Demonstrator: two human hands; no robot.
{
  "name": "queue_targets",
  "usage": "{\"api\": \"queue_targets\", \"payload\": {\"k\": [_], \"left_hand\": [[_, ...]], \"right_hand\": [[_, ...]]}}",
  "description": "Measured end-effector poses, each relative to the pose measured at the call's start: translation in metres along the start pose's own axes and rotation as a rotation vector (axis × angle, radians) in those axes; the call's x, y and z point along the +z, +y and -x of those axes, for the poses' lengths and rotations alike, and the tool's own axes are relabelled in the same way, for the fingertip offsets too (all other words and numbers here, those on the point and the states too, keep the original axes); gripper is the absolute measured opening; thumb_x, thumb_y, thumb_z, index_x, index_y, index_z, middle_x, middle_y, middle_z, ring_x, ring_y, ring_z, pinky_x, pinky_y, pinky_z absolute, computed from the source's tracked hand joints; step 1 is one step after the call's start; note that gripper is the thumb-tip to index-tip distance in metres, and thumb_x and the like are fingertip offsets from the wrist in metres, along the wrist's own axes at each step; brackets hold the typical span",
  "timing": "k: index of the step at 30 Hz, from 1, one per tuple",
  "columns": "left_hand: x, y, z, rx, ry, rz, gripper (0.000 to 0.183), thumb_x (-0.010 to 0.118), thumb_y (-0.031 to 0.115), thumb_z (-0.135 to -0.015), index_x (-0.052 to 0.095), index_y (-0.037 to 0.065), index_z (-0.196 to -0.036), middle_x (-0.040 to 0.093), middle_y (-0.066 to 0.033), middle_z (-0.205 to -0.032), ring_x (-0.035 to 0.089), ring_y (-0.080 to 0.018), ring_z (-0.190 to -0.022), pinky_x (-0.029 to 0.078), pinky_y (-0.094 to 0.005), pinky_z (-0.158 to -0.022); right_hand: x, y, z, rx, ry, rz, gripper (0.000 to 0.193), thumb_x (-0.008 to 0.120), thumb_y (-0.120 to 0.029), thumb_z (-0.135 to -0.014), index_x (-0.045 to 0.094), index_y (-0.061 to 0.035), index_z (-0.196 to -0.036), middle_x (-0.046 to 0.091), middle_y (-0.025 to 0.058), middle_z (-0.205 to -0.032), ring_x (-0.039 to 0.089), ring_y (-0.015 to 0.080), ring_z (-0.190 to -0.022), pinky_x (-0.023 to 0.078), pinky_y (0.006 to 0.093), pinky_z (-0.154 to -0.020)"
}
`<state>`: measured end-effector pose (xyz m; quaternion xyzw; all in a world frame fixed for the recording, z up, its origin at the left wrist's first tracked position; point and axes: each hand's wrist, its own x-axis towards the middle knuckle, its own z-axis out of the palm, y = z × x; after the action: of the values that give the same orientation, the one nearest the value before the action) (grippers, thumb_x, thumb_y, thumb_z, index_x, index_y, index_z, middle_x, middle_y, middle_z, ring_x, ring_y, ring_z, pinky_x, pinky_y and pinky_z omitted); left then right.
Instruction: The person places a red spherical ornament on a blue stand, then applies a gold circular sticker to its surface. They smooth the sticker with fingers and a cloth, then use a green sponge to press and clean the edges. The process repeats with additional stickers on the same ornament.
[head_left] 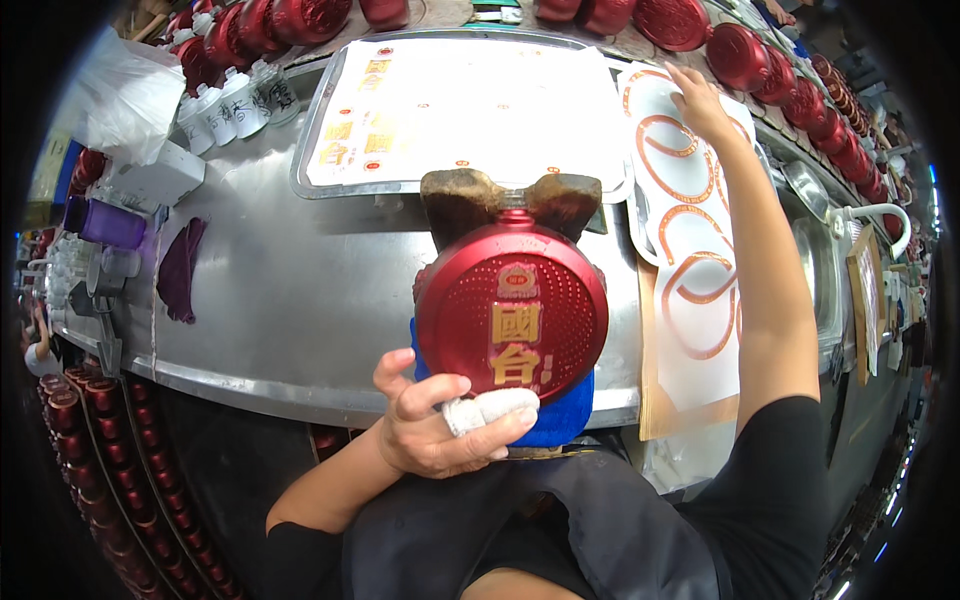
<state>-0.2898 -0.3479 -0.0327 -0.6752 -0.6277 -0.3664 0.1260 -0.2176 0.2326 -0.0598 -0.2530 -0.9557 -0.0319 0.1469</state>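
A round dark-red bottle [510,305] with gold characters and rows of small dots lies in front of me. Its neck points away, between the two dark, worn blocks [455,205] of a stand. Blue cloth [560,422] shows under its near edge. My left hand [440,425] is at the bottle's lower left edge, fingers curled. A small white cloth or wrap [490,408] covers one of its fingers, next to the thumb. My right hand [695,100] reaches to the far right, fingers stretched out over white sheets printed with orange-red ring bands [690,220]. Its fingertips seem to touch the sheet's far end.
A metal tray [310,150] with white sheets of gold decals lies beyond the stand. Small bottles [235,105], a white box [155,178] and a purple cloth [180,270] are at the left. Red bottles [740,58] line the back; a faucet [885,215] stands right.
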Motion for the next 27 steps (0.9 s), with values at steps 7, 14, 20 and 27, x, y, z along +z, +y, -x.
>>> {"api": "queue_targets", "payload": {"k": [7, 14, 20, 27], "left_hand": [[0.006, 0.003, 0.001, -0.041, 0.099, -0.049, 0.025, 0.075, 0.038, -0.089, 0.075, 0.039, -0.114, 0.061, 0.0196, -0.111, 0.045, -0.0117, -0.115, 0.022, -0.0481, -0.116], [0.006, 0.001, 0.002, -0.032, 0.072, -0.068, 0.026, 0.077, 0.035, -0.088, 0.075, 0.039, -0.113, 0.062, 0.0174, -0.113, 0.046, -0.0122, -0.119, 0.023, -0.048, -0.116], [-0.009, 0.002, -0.015, -0.01, 0.021, 0.006, 0.028, 0.072, 0.032, -0.087, 0.079, 0.03, -0.114, 0.069, 0.0151, -0.11, 0.05, -0.0154, -0.115, 0.02, -0.0488, -0.116], [-0.01, -0.012, -0.108, -0.159, 0.102, 0.184, 0.029, 0.069, 0.014, -0.088, 0.072, 0.001, -0.113, 0.072, -0.0127, -0.104, 0.057, -0.031, -0.095, 0.04, -0.0439, -0.1]], "right_hand": [[-0.005, 0.031, -0.071, 0.098, -0.333, -0.062, 0.042, 0.075, -0.026, -0.09, 0.065, -0.0037, -0.124, 0.065, 0.0154, -0.118, 0.063, 0.0343, -0.107, 0.051, 0.0438, -0.095], [0.004, 0.037, -0.059, -0.032, 0.037, -0.278, 0.02, 0.076, -0.023, -0.087, 0.076, -0.0044, -0.093, 0.069, 0.0121, -0.107, 0.065, 0.037, -0.096, 0.052, 0.0463, -0.088], [-0.072, -0.005, -0.016, -0.274, 0.365, 0.011, 0.013, 0.073, -0.013, -0.091, 0.074, -0.0018, -0.099, 0.068, 0.0097, -0.111, 0.063, 0.031, -0.107, 0.05, 0.0415, -0.093], [-0.218, -0.114, 0.064, -0.351, 0.105, -0.161, 0.022, 0.068, -0.014, -0.098, 0.059, 0.0053, -0.09, 0.062, 0.0102, -0.112, 0.059, 0.0283, -0.101, 0.047, 0.0348, -0.088]]}}
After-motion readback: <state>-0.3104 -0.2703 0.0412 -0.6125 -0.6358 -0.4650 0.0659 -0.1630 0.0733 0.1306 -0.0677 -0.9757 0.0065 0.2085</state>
